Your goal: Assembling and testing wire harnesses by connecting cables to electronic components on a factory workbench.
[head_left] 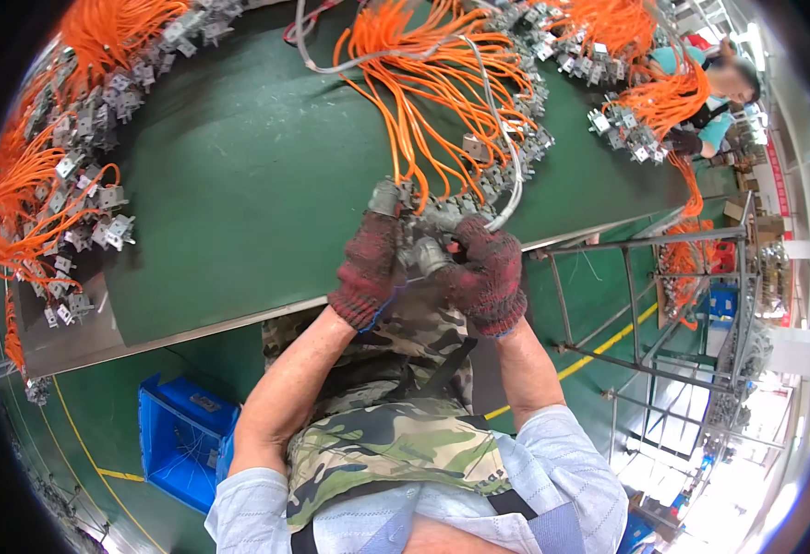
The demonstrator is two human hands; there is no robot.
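Note:
At the table's near edge, both my hands work close together in dark red and grey knit gloves. My left hand [370, 263] is closed at the end of a bundle of orange cables [423, 83], around a grey metal connector [385, 198]. Just to its right, my right hand [490, 277] has its fingers curled on a silvery rounded connector [429, 255]. Exactly how these parts meet is hidden by the gloves and blur. A grey-white cable [506, 138] loops over the bundle and comes down behind my right hand.
The green-topped table [229, 203] carries more orange cable bundles with metal ends [91, 208] at left. A co-worker [709, 102] is at the far right. Below stand a blue bin [179, 434] at left and a metal frame rack [631, 295] at right.

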